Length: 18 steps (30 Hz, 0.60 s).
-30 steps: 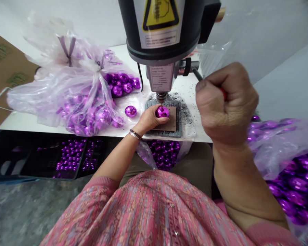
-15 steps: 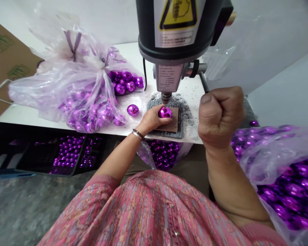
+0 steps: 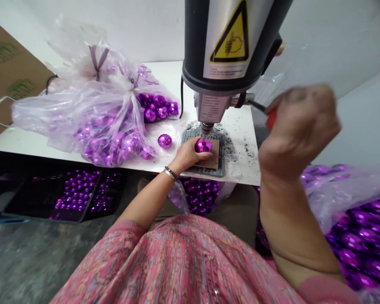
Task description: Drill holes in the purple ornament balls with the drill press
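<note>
My left hand (image 3: 190, 155) grips a shiny purple ball (image 3: 204, 145) between thumb and fingers, on a brown board (image 3: 214, 157) over the grey base plate (image 3: 220, 169) of a drill press (image 3: 221, 50). The chuck (image 3: 207, 127) is above the ball; the bit is hard to make out. My right hand (image 3: 299, 126), somewhat blurred, is closed on the red-tipped feed lever (image 3: 257, 105) at the machine's right side. Another purple ball (image 3: 165, 141) lies on the white table (image 3: 155, 165), left of the base plate.
Clear plastic bags (image 3: 114, 122) of purple balls cover the table's left part. A cardboard box (image 3: 15, 76) stands far left. Black crates (image 3: 79, 194) with balls are below. More bagged balls are under the table edge and at right (image 3: 364, 240). Dark shavings surround the base.
My right hand has moved up and to the right with the lever, showing its red tip. The chuck is now farther above the ball. The view has shifted slightly.
</note>
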### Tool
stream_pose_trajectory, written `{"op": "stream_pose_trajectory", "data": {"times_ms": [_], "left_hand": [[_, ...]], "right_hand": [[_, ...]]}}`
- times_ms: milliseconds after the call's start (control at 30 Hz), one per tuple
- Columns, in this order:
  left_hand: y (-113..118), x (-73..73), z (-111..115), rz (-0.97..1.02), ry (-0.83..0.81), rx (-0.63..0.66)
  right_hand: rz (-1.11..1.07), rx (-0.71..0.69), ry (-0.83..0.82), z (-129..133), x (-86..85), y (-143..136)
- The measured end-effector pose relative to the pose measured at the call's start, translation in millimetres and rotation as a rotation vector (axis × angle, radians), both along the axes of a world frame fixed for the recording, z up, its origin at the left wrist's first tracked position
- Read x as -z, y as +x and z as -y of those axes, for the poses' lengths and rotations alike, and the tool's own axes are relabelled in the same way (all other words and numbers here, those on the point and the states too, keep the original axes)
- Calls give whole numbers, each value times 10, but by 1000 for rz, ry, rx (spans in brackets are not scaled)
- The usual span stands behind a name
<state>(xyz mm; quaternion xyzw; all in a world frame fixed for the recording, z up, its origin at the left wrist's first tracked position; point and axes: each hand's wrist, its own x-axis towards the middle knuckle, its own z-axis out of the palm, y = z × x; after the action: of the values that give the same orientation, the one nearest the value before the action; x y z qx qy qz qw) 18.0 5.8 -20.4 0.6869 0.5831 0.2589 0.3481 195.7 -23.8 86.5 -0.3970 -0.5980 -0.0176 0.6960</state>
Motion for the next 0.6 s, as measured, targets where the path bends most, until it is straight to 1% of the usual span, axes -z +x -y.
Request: {"op": "stream_pose_trajectory", "data": {"times_ms": [67, 133, 200, 267, 300, 333, 367, 433, 533, 567, 600], "left_hand": [[-59, -16, 97, 5, 8, -8], [-148, -28, 254, -3, -1, 14], [-245, -27, 441, -2, -33, 113], [-333, -15, 599, 30, -53, 231], [-375, -6, 645, 50, -58, 261], [-420, 3, 661, 66, -54, 259], [-470, 10, 644, 75, -39, 221], [-599, 17, 518, 51, 25, 67], [-848, 12, 183, -84, 176, -226], [-929, 8, 67, -140, 195, -284], [-1000, 4, -39, -193, 174, -306]], "right_hand": [[-8, -24, -28, -90, -203, 18], [-36, -68, -56, -166, -313, 35], [-76, -111, -73, -196, -341, 43], [-104, -121, -94, -179, -327, 41], [-115, -122, -110, -159, -316, 39], [-127, -122, -118, -137, -307, 37], [-134, -122, -139, -116, -300, 35], [-138, -115, -168, -86, -290, 37], [-105, -79, -164, -76, -277, 43], [-94, -85, -152, -79, -273, 45], [-90, -97, -140, -83, -268, 46]]}}
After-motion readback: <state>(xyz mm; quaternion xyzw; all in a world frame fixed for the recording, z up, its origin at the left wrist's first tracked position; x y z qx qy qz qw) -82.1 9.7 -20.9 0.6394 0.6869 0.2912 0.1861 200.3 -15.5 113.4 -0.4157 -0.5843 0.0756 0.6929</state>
